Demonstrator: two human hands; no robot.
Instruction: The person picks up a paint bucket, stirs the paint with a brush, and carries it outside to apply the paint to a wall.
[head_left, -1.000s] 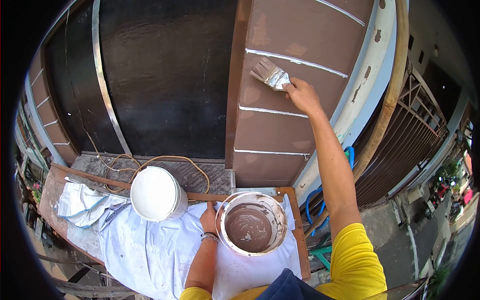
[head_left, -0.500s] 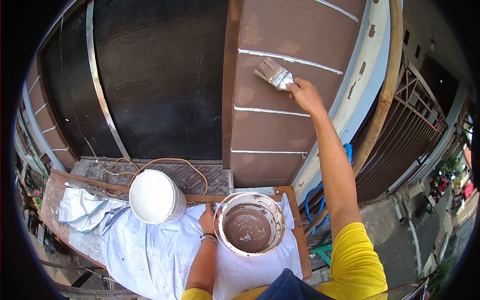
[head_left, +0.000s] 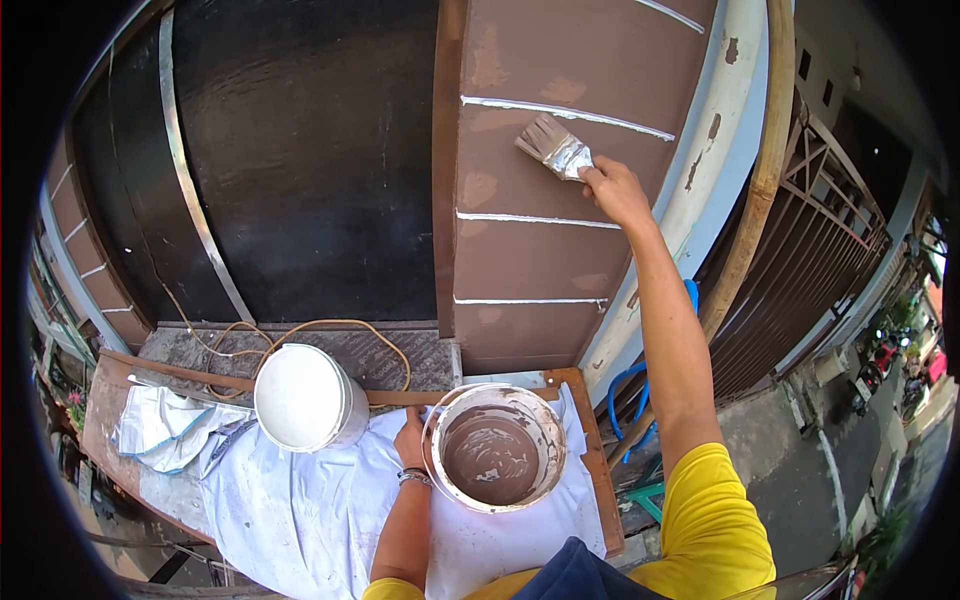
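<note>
Outdoor spot, brown wall (head_left: 530, 255) standing ahead, white lines (head_left: 535, 219) running across it, paler patches showing between. Glossy black panel (head_left: 300, 180) filling the left side, metal strip (head_left: 190, 170) crossing it at a slant. On the right, peeling round pipe (head_left: 712, 120) and knotty bamboo pole (head_left: 757, 200) leaning, barred gate (head_left: 790, 290) standing beyond, blue hose (head_left: 612, 400) looping low.

Worn table (head_left: 100, 440) sitting below, wrinkled white sheet (head_left: 300, 490) draping over it. White bucket (head_left: 300, 398) is tilting in view (lens is bending everything), crumpled plastic (head_left: 160, 425) lying left of it, orange cord (head_left: 405, 355) curling behind.

Right hand (head_left: 615, 190) is pinching the brush (head_left: 555, 148) by its handle, fingers closing round it; flat bristles, paint-caked, are pointing up-left in front of the wall, contact not clear. Left hand (head_left: 410, 440) is resting beside the paint pail (head_left: 552, 430), fingers partly hidden, can't tell if gripping. Pail is standing on the sheet, round, rim smeared, holding thick brown paint (head_left: 490, 460).
</note>
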